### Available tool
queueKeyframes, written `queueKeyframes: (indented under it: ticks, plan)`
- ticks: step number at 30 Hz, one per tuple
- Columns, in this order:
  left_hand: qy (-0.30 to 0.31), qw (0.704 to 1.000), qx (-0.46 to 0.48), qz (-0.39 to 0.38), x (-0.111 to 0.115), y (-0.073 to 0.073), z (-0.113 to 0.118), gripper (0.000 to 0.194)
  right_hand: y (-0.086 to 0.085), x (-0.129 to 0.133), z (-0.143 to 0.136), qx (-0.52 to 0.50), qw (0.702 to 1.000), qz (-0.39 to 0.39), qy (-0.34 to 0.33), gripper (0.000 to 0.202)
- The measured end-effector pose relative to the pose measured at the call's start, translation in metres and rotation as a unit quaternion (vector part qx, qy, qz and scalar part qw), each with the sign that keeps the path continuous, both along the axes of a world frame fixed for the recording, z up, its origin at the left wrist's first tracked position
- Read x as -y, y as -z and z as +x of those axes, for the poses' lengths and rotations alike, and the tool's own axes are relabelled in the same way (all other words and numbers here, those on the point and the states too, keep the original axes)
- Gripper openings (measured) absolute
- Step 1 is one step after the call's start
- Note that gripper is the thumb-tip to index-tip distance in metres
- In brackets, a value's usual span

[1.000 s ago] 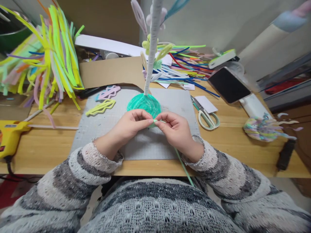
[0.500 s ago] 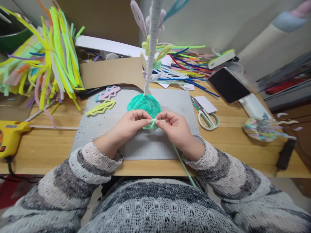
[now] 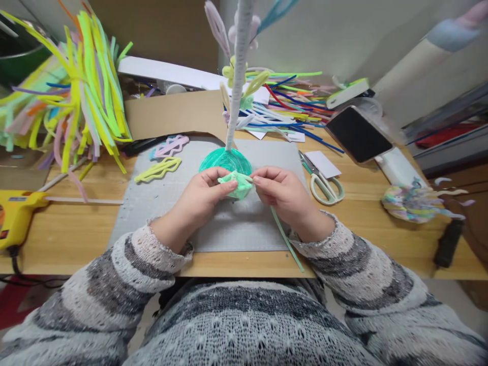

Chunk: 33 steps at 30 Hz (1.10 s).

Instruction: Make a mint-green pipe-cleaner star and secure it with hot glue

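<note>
Between my hands is a small mint-green shape bent from pipe cleaner (image 3: pixel 239 181). My left hand (image 3: pixel 204 195) pinches its left side between thumb and fingers. On the other side, my right hand (image 3: pixel 281 194) grips the strand at its edge, and a loose green tail (image 3: pixel 286 239) hangs from under that hand toward the table's front edge. Just behind them lies a round teal coiled base (image 3: pixel 224 159), partly covered by the mint piece. A white wrapped stem (image 3: pixel 238 76) rises from the base, with pastel loops and flowers around it.
A grey cutting mat (image 3: pixel 160 203) lies beneath. Left are zigzag pipe-cleaner pieces (image 3: pixel 158 170), a yellow glue gun (image 3: pixel 19 213) and a bright pipe-cleaner bundle (image 3: pixel 87 86). Right are scissors (image 3: pixel 324 183), a phone (image 3: pixel 359 133) and a pastel bundle (image 3: pixel 412 203). Loose pipe cleaners (image 3: pixel 290 101) lie behind.
My hands have moved slightly apart, the right one outward, so more of the mint-green shape shows. The loose tail's lower end has risen a little.
</note>
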<state>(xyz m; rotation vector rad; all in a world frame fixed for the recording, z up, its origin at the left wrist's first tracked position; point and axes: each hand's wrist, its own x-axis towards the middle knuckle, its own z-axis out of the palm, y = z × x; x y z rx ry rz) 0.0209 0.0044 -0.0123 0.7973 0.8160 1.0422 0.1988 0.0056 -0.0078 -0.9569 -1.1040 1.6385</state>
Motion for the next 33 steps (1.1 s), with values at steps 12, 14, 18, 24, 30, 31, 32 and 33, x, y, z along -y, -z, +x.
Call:
queueKeyframes:
  ticks: [12,14,18,24,30,31,32,33]
  plan:
    - [0.0,0.996,0.081,-0.028,0.004,0.002,0.004,0.027,0.008,0.008,-0.008,-0.024,0.997,0.068,0.021,0.023]
    - [-0.002,0.996,0.08,-0.028,0.006,0.002,0.005,0.028,0.011,0.01,-0.01,0.003,0.995,0.081,0.051,0.027]
    - [-0.003,0.996,0.088,-0.032,0.007,0.002,0.01,0.032,0.016,0.013,-0.014,0.027,0.99,0.095,0.098,0.027]
    - [-0.017,0.998,0.045,0.028,0.008,0.003,0.011,0.029,0.015,0.015,-0.015,0.013,0.989,0.104,0.109,0.02]
    - [-0.034,0.993,-0.042,0.105,0.011,0.007,0.009,0.021,0.016,0.017,-0.018,0.012,0.992,0.078,0.095,0.029]
    - [-0.036,0.993,-0.051,0.103,0.011,0.008,0.009,0.021,0.017,0.017,-0.018,0.015,0.992,0.077,0.095,0.03]
    - [-0.038,0.993,-0.057,0.1,0.011,0.008,0.009,0.022,0.017,0.017,-0.018,0.018,0.992,0.077,0.094,0.03]
    - [-0.04,0.992,-0.062,0.099,0.011,0.008,0.009,0.022,0.018,0.017,-0.018,0.019,0.992,0.079,0.094,0.029]
